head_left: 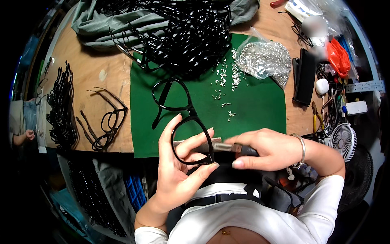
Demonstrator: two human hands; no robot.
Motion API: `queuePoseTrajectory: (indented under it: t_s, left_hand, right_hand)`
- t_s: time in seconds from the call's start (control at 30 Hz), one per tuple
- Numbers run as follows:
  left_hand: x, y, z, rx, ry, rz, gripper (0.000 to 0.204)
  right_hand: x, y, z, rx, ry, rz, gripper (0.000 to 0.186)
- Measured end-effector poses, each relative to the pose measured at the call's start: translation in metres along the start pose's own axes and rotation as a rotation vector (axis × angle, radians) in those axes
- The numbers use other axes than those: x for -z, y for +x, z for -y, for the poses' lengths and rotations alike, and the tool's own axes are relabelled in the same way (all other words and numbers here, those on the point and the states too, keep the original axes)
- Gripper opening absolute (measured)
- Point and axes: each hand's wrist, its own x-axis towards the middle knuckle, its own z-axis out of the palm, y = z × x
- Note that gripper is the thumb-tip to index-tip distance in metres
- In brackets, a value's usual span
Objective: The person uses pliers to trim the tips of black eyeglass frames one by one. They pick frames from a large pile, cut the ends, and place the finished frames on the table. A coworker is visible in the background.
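My left hand [170, 181] grips a pair of black-rimmed glasses [191, 110] by the lower lens rim, with fingers behind and through the opening and the thumb at its corner. The frame stands on end above the front of a green mat [260, 114], one temple hanging at the far left. Close to the right side of that rim, my right hand [270, 150] is closed on a tool with a dark handle [246, 151] and a metal head. Motion blurs the tool's head, so its kind is unclear. Small silver pieces [235, 77] lie scattered on the mat.
Black glasses are heaped [191, 36] at the back; more glasses [107, 122] and a stacked row [61, 110] stand left. A clear bag of silver pieces [264, 59], a black case [304, 77], yellow-handled pliers [315, 118] and a white fan [343, 142] are right.
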Motion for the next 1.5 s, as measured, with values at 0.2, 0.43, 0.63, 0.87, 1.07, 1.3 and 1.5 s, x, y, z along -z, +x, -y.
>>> queuePoseTrajectory:
  t_s: [0.2,0.43,0.63,0.87,1.07,1.3,1.5]
  left_hand:
    - [0.002,0.003,0.016,-0.032,0.028,-0.017,0.084]
    - [-0.001,-0.028,0.039,-0.116,0.011,-0.057,0.063]
    - [-0.006,-0.02,0.034,0.067,-0.184,-0.039,0.074]
    - [0.003,-0.021,0.038,0.257,-0.391,0.121,0.015]
    - [-0.019,-0.019,0.056,0.019,-0.13,-0.12,0.042]
    - [-0.029,-0.016,0.061,-0.133,0.036,-0.112,0.052]
    - [-0.019,-0.015,0.035,0.181,-0.244,0.023,0.053]
  right_hand:
    - [-0.035,0.007,-0.045,-0.057,-0.79,-0.338,0.053]
    - [-0.017,0.006,-0.045,-0.004,-0.617,-0.473,0.031]
    - [-0.018,0.028,-0.072,-0.021,-0.537,-0.513,0.023]
    - [-0.019,0.037,-0.066,-0.046,-0.619,-0.464,0.02]
    - [-0.024,0.022,-0.021,-0.026,0.068,-0.541,0.013]
    - [-0.057,0.034,-0.007,0.015,0.81,-0.611,0.013]
    - [-0.034,0.03,0.0,-0.187,1.053,-0.316,0.019]
